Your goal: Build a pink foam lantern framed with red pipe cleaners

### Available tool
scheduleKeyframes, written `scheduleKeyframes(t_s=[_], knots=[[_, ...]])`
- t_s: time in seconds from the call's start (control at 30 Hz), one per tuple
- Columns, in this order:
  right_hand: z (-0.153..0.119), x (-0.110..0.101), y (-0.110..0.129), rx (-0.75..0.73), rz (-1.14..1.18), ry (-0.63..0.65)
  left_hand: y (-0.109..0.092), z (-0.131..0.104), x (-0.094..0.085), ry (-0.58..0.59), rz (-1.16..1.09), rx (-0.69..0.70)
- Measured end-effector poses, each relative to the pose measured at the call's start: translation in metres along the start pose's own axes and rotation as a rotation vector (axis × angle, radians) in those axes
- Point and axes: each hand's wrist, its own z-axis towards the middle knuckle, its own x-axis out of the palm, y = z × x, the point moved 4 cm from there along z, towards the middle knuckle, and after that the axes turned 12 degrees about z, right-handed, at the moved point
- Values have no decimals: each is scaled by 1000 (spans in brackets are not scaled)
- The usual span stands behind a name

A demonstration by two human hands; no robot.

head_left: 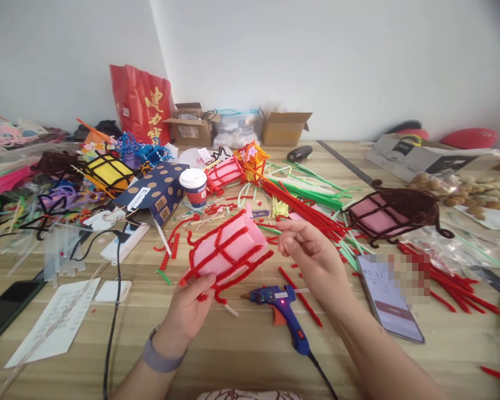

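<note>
My left hand is closed on a lantern made of red pipe cleaners over pink paper, gripping its lower left end. The lantern lies tilted in the air above the table, its open pink end to the upper right. My right hand is just right of that end, thumb and fingers pinched together; whatever they may hold is too small to make out. A blue hot glue gun with a lit red light rests below, between my hands. A red pipe cleaner passes beside it.
A phone and loose red pipe cleaners lie at right, near a brown lantern. Behind are a paper cup and a dotted blue box. A black cable runs along the left.
</note>
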Motion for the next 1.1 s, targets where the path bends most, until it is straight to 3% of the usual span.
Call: scheduleKeyframes(t_s=[0.13,0.37,0.63,0.9,1.1], knots=[[-1,3,-4,83,39,7,2,1,-1,-2,13,-3],[-4,-6,-7,-33,-82,-142,1,-2,-5,-66,143,38],[2,-5,3,-81,-80,1,1,-10,-14,-200,300,86],[-1,3,8,-80,-299,317,5,-11,-18,-177,361,45],[-2,7,2,-42,-255,355,10,-11,-21,-136,380,47]])
